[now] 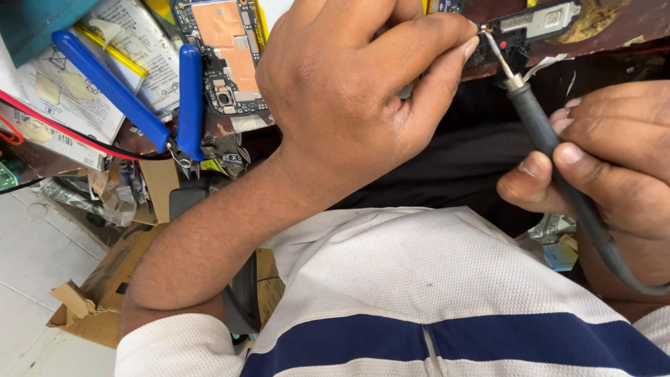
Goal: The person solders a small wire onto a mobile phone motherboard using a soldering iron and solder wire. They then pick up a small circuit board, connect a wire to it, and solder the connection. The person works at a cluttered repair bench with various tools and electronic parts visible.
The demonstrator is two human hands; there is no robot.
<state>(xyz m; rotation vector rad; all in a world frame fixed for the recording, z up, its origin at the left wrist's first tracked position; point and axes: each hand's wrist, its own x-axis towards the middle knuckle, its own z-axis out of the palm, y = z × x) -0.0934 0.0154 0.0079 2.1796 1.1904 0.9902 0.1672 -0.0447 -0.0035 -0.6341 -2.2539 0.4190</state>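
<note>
Cluttered counter (631,28) at top: left hand (349,91) fingers pinching small part (541,21) steady, right hand (614,167) fingers clamped on soldering iron (537,119), tip touching it.

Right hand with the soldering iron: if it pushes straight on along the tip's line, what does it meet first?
The right hand aims the soldering iron up-left. Its tip already sits by the small phone part pinched at the left hand's fingertips; it likely meets these first, though depth is unclear.

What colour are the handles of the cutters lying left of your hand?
Blue, both handles of the cutters, clearest in the head view.
</note>
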